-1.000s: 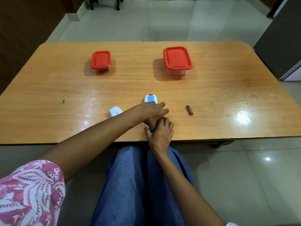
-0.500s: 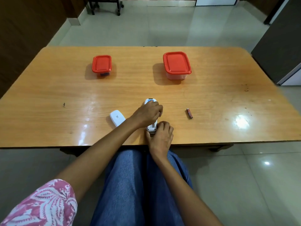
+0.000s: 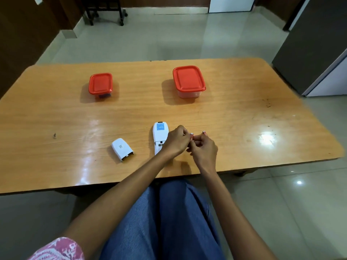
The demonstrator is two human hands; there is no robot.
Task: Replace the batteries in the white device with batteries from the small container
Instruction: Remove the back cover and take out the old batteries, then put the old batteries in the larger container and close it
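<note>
The white device lies face down on the table, its battery bay open at the near end. Its detached white cover lies to the left. My left hand and my right hand meet just right of the device, and the fingertips of both pinch a small reddish battery. The tip of a second battery shows just beyond my right fingers; I cannot tell whether it lies on the table or is held. The small red-lidded container stands shut at the far left.
A larger red-lidded container stands shut at the far middle of the wooden table. My knees sit below the near table edge. A dark cabinet stands to the right of the table, and a chair base stands on the floor beyond it.
Both hands have come off the near end of the device and moved right with a battery pinched between them. The open battery bay now shows. The camera has tilted up.
</note>
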